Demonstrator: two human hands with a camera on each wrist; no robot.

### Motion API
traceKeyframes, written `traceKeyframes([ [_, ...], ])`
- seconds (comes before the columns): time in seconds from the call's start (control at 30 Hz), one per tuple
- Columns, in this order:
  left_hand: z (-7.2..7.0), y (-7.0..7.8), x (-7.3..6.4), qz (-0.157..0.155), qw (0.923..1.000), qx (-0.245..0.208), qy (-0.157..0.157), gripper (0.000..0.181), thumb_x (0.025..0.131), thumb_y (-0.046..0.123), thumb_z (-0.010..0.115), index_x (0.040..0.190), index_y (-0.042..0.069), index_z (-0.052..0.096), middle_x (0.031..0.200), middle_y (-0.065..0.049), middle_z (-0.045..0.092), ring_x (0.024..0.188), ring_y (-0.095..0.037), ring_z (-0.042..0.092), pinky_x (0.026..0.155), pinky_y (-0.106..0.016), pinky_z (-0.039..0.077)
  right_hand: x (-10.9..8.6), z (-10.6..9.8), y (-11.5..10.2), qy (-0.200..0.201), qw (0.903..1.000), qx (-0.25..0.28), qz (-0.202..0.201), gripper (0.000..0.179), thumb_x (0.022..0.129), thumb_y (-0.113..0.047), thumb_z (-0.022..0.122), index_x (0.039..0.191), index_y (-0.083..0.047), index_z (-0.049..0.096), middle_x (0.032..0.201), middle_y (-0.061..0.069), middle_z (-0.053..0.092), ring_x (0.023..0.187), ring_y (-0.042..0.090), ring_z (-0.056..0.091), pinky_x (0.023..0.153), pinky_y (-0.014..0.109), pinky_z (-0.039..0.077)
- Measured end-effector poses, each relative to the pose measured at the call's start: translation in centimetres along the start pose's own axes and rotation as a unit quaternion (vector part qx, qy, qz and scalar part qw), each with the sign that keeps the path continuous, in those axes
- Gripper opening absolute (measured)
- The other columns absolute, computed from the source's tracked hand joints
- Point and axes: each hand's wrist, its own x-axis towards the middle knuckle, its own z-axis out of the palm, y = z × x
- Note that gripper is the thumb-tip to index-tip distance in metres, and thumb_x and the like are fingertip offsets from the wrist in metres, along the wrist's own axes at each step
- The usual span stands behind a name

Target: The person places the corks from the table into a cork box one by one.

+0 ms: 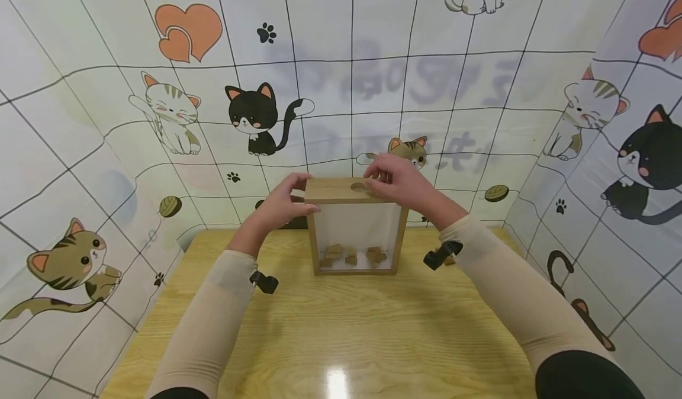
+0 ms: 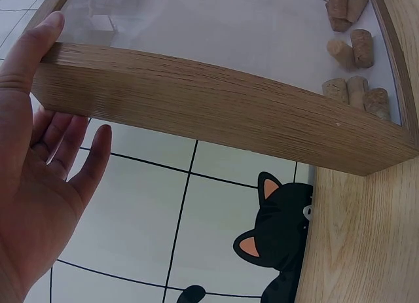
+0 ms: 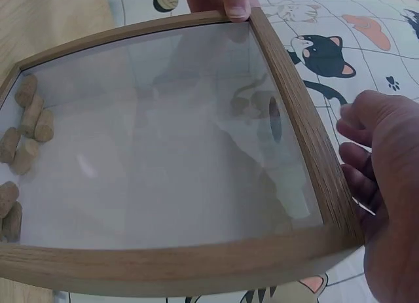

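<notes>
A shallow wooden display box (image 1: pixel 354 192) with a clear front stands upright on the table, a round hole (image 1: pixel 358 187) in its top. Several corks (image 1: pixel 375 256) lie at its bottom; the wrist views show them too. My left hand (image 1: pixel 288 200) grips the box's upper left corner, thumb (image 2: pixel 49 31) on the front edge and fingers round the side. Over the top's right end is my right hand (image 1: pixel 396 180), fingertips beside the hole. In the right wrist view its fingers (image 3: pixel 360 159) are loosely curled beside the top edge, and nothing shows between them.
The wood-grain table (image 1: pixel 330 322) carries the box. A few brown pieces (image 1: pixel 449 261), partly hidden, lie by my right wrist. Behind and at the sides hangs a white sheet (image 1: pixel 330 91) with printed cats and grid lines. Each wrist wears a small black camera (image 1: pixel 264 282).
</notes>
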Motion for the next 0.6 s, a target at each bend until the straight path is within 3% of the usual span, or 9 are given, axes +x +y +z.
traceKeyframes([
  [0.27,0.0,0.3,-0.2,0.001,1.0000,-0.009,-0.001,0.082,0.095,0.025,0.091,0.162,0.015,0.045,0.148,-0.012,0.053,0.133,-0.038,0.057,0.107,-0.056,0.057,-4.6,-1.8,1.8,0.119,0.9929,-0.001,0.004,0.007,0.106,-0.001,0.073,0.106,-0.007,0.077,0.094,0.003,0.062,0.081,0.018,0.054,0.072,0.029,0.045],
  [0.6,0.1,0.0,-0.1,-0.006,0.9998,-0.021,-0.002,0.082,0.095,0.025,0.092,0.162,0.018,0.046,0.146,-0.012,0.052,0.128,-0.041,0.062,0.101,-0.053,0.061,-11.8,-3.4,5.7,0.142,0.9774,-0.001,0.156,0.014,0.113,-0.018,0.067,0.114,-0.006,0.073,0.104,0.006,0.068,0.087,0.018,0.058,0.075,0.027,0.046],
])
